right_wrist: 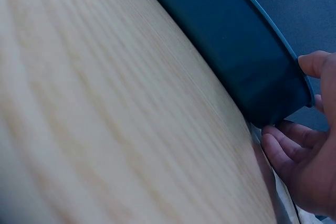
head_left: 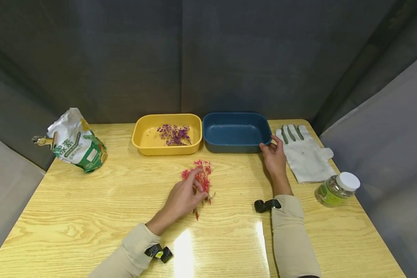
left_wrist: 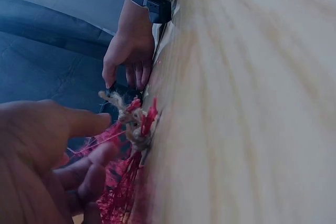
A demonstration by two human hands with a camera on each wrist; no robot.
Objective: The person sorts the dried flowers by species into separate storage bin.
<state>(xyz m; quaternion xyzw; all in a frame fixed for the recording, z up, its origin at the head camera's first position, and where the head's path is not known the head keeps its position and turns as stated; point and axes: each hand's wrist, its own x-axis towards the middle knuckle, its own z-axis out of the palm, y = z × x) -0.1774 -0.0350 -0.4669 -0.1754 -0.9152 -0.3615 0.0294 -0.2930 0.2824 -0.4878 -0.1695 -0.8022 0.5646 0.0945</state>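
A bunch of pink dried flowers (head_left: 203, 177), its stems tied with twine (left_wrist: 137, 129), lies on the table. Over it is my left hand (head_left: 184, 196), thumb and fingers apart, fingertips close beside the tied stems. My right hand (head_left: 275, 160) grips the near right corner of a dark blue plastic tub (head_left: 234, 148). In the right wrist view, the thumb is on the tub's rim and the other fingers are down by its base. Left of the blue tub stands a yellow tub (head_left: 166, 150) holding purple dried flowers (head_left: 175, 135).
At the far left a white and green bag (head_left: 78, 144) stands with a metal clip (head_left: 43, 141) on it. A white work glove (head_left: 305, 158) lies right of the blue tub, near a tilted clear jar (head_left: 335, 190) with a white lid. Dark curtains (head_left: 194, 58) hang behind the table.
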